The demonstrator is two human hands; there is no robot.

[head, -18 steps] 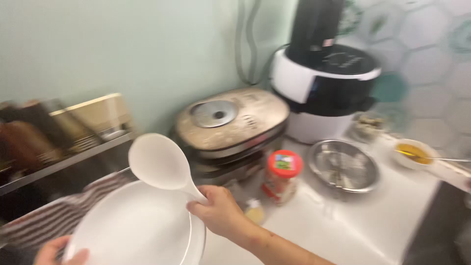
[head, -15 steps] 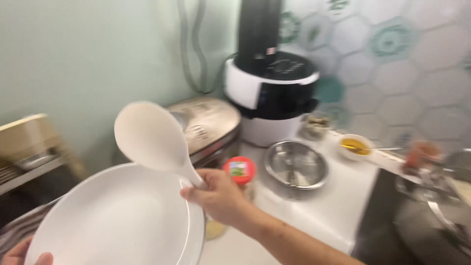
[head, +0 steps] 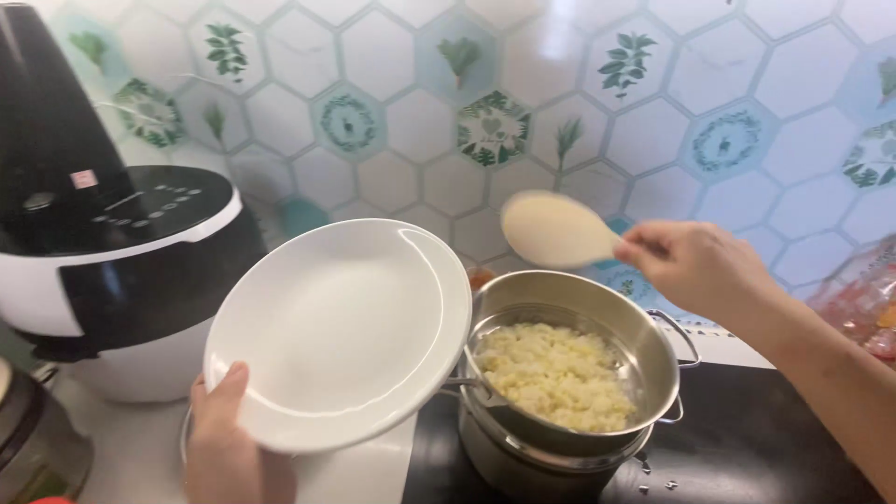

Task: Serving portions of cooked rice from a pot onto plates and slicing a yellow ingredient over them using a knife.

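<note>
My left hand (head: 222, 439) grips the lower edge of a white plate (head: 341, 331) and holds it tilted beside a steel pot. My right hand (head: 695, 266) holds a white rice paddle (head: 555, 229) by its handle, raised above the pot's far rim. The steel pot (head: 644, 350) stands on a dark cooktop and holds pale yellow cooked grains (head: 555, 373). The plate's right edge overlaps the pot's left rim.
A black and white electric cooker (head: 112, 271) stands at the left on a white counter. The dark cooktop (head: 765, 439) stretches right of the pot, with a few spilled grains. A hexagon-tiled wall (head: 523, 112) rises behind. A reddish packet (head: 863, 299) lies at the far right.
The view has swung right from the counter with appliances to the pot on the cooktop. Both hands carried plate and paddle along; the paddle now hangs over the pot.
</note>
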